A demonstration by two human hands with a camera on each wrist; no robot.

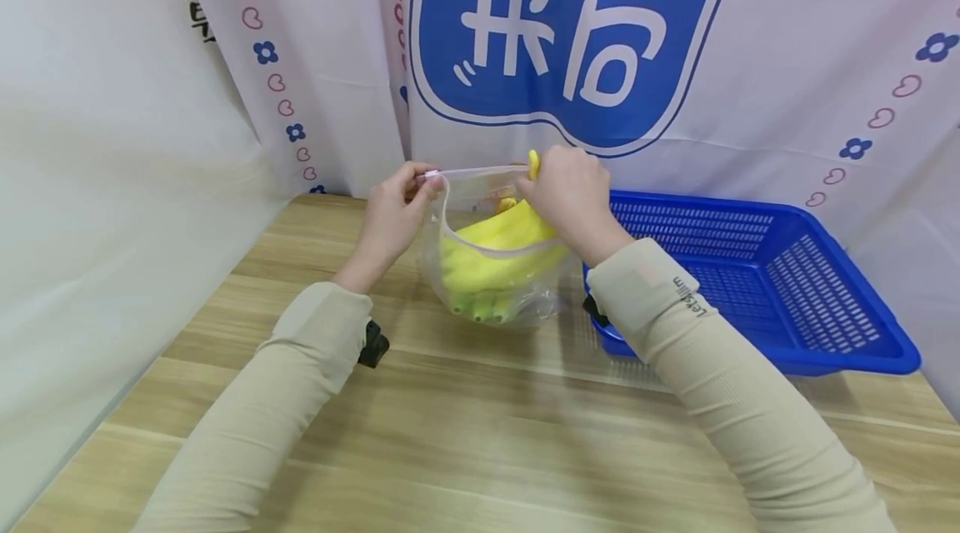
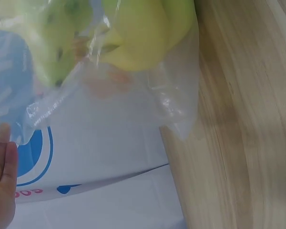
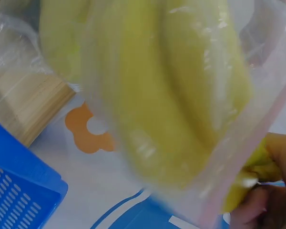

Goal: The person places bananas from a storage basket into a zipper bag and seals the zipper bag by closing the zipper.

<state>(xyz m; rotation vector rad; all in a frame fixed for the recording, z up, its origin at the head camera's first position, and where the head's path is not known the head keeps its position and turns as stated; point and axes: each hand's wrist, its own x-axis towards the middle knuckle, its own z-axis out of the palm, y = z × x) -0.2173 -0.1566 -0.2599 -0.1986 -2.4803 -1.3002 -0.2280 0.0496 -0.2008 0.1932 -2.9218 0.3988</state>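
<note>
A clear zip bag [image 1: 545, 310] with a pale pink zip edge stands open-mouthed above the wooden table. Inside it lies a bunch of yellow bananas [image 1: 491, 266], greenish at the lower tips, also seen through the plastic as bananas [image 3: 133, 95] in the right wrist view. My left hand [image 1: 392, 212] pinches the bag's upper left corner beside the white slider. At the bag's right side, my right hand [image 1: 573, 193] grips the stem end of the bananas, which pokes out above the rim. In the right wrist view, fingers [image 3: 252, 205] curl around that end.
Right of the bag stands a blue perforated plastic basket [image 1: 825, 354], close to my right forearm. Behind the wooden table [image 1: 465, 433] hangs a white printed cloth [image 1: 337, 42] with a blue emblem. Another pale cloth [image 1: 112, 183] hangs along the left side.
</note>
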